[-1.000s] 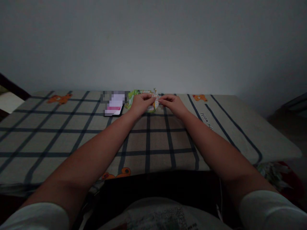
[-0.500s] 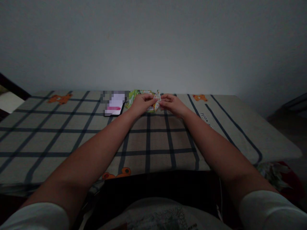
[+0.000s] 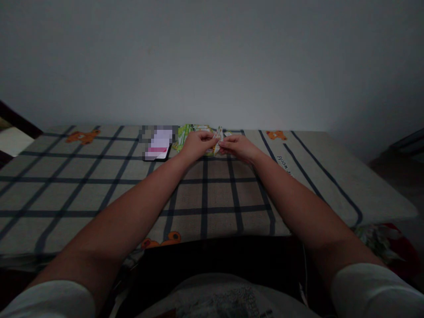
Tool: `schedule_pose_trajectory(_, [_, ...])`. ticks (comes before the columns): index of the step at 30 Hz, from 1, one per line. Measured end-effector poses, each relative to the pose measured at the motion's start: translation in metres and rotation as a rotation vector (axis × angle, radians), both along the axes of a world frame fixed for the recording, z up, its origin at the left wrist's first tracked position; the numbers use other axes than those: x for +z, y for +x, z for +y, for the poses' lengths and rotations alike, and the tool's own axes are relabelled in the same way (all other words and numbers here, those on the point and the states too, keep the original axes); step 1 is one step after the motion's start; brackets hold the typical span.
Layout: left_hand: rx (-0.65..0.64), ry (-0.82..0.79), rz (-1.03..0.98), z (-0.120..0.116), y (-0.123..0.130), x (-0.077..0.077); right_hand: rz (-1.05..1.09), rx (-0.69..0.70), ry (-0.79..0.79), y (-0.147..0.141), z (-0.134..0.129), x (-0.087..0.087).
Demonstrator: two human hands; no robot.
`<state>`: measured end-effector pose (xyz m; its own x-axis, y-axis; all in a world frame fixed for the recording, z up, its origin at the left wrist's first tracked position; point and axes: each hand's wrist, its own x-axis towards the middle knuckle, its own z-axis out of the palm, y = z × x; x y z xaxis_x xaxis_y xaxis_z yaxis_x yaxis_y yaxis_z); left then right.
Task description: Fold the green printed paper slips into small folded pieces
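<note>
Between my two hands, near the wall side of the table, a small white printed packet (image 3: 218, 136) stands tilted, with coloured marks on it. My left hand (image 3: 198, 143) pinches its left side between thumb and fingers. From the other side, my right hand (image 3: 237, 145) pinches the packet's right edge. Under and behind my left hand lies a green and yellow printed wrapper (image 3: 184, 134), partly hidden by the fingers. A small pale piece (image 3: 228, 133) shows just behind my right hand; its kind is too small to make out.
A phone (image 3: 159, 143) with a lit screen lies left of my left hand. The table (image 3: 132, 190) has a checked cloth with orange bears and meets a grey wall (image 3: 212, 66). A red item (image 3: 397, 247) sits below the right edge.
The packet has tipped a little and shifted slightly right. My right hand's fingers have drawn closer together and lower, uncovering the pale piece behind them. The phone stays put.
</note>
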<state>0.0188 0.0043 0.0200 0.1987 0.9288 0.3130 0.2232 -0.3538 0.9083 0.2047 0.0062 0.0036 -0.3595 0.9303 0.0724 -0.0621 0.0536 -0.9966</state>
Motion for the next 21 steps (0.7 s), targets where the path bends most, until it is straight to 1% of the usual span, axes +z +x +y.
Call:
schedule_pose_trajectory(4, [-0.002,-0.051,-0.052,0.0019,-0.0003,-0.0021,0.014,0.002,-0.017,0.0008,-0.0004,-0.0008])
schedule_pose_trajectory(7, [-0.041,-0.096,-0.089,0.0022,-0.0012,-0.0025,0.009,0.008,-0.029,0.0015,-0.0024,0.0011])
schedule_pose_trajectory(13, [-0.073,-0.128,-0.139,0.0057,-0.0026,-0.0049,0.040,0.059,-0.031,0.0037,-0.0037,0.0028])
schedule_pose_trajectory(17, [-0.095,-0.114,-0.174,0.0067,-0.0011,-0.0074,0.049,0.074,-0.020,0.0031,-0.0037,0.0016])
schedule_pose_trajectory(21, [-0.066,-0.046,-0.166,0.0048,0.0012,-0.0089,0.038,0.077,0.005,0.0008,-0.0042,-0.0002])
